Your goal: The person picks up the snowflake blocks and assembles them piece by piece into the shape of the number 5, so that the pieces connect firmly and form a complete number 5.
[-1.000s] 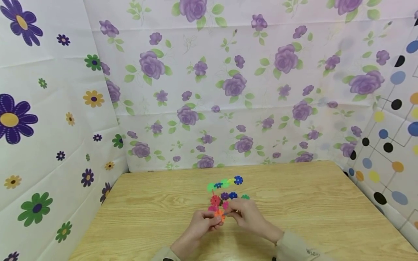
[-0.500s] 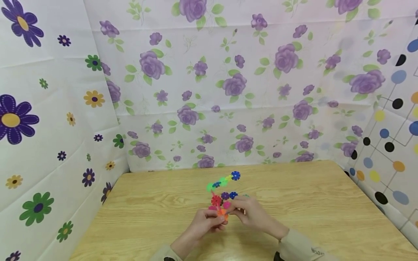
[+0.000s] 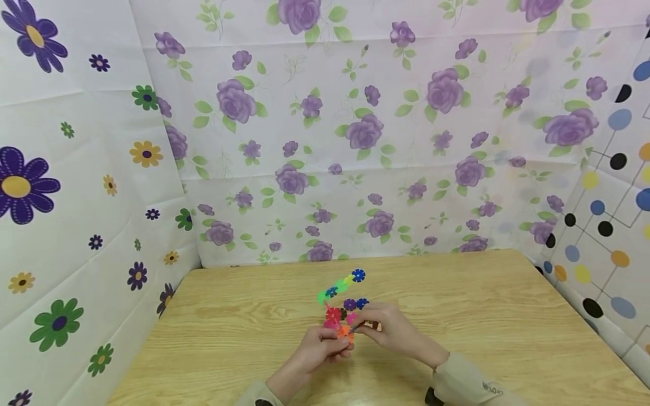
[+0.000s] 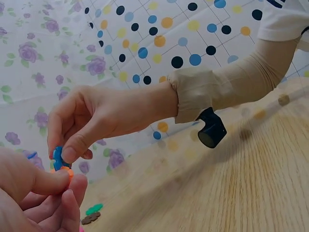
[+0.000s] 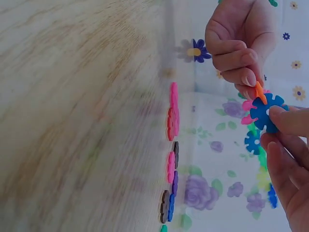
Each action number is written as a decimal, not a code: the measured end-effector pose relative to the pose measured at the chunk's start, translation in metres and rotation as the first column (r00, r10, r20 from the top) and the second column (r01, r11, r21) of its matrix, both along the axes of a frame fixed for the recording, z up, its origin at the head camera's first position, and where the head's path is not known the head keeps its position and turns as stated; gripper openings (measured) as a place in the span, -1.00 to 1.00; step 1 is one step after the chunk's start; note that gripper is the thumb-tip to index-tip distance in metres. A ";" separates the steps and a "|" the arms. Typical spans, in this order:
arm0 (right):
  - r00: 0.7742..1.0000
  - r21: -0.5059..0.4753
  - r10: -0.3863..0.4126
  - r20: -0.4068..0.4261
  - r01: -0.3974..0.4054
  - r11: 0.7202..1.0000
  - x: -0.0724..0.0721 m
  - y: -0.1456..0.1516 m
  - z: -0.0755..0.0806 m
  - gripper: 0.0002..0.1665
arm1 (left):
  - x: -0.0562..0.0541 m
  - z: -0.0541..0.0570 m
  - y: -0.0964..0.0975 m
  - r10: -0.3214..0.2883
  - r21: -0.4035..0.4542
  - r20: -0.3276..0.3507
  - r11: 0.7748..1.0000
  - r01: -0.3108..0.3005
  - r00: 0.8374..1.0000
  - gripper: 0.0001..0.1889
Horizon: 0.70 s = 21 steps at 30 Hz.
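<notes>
My left hand [image 3: 317,347] pinches an orange slotted snowflake disc [image 3: 345,334] between thumb and fingers. My right hand [image 3: 391,332] pinches a blue snowflake disc [image 5: 259,118] by its edge. Where the two discs meet, the orange one [image 5: 260,92] overlaps the blue one's slotted rim. A chain of linked discs reaches away from the left hand: pink nearest, then green [image 3: 341,285], blue and yellow pieces, with a dark blue disc [image 3: 358,276] at its far end. The left fingers partly hide the orange disc.
Loose discs lie on the wooden table [image 3: 244,316] just beyond the hands: red [image 5: 170,123], purple [image 3: 350,304], blue [image 3: 362,304], pink [image 3: 352,319], brown [image 4: 91,218] and green [image 4: 94,209]. Flowered and dotted cloths hang around the table on three sides.
The chain's far end has swung to the left. Both hands have shifted slightly right since a second ago, keeping the orange and blue discs pinched.
</notes>
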State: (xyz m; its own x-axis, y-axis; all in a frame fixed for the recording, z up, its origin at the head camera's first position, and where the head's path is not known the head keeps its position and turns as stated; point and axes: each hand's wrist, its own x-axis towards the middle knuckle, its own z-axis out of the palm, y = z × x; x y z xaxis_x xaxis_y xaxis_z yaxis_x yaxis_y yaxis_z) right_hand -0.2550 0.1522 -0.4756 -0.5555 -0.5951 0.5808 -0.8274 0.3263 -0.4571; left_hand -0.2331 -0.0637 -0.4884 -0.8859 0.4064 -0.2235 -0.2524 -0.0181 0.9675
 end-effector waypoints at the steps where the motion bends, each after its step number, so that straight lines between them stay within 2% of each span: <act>1: 1.000 0.011 -0.003 0.027 0.003 1.000 0.000 0.000 0.000 -0.76 | 0.000 -0.001 -0.001 0.004 0.002 -0.009 1.000 -0.004 1.000 -0.83; 4: 0.995 0.034 -0.014 0.099 0.010 0.999 -0.003 0.001 0.000 -0.71 | -0.001 -0.002 -0.003 0.024 0.001 -0.034 1.000 -0.024 0.999 -0.85; 7: 0.989 0.049 -0.020 0.147 0.013 0.999 -0.008 0.004 -0.001 -0.66 | -0.001 -0.002 -0.007 0.052 -0.005 -0.028 0.999 -0.052 0.998 -0.79; 10: 0.984 0.074 -0.046 0.173 0.034 0.997 -0.011 0.009 -0.003 -0.65 | -0.002 -0.002 -0.010 0.079 -0.017 -0.013 0.997 -0.079 0.997 -0.76; 16: 0.969 0.171 -0.144 0.203 0.110 0.979 -0.014 0.015 -0.005 -0.70 | -0.005 -0.004 -0.016 0.103 -0.032 -0.010 0.994 -0.103 0.995 -0.82; 21: 0.956 0.239 -0.168 0.240 0.109 0.965 -0.017 0.014 -0.008 -0.72 | -0.010 -0.002 -0.020 0.106 -0.031 0.012 0.994 -0.106 0.994 -0.79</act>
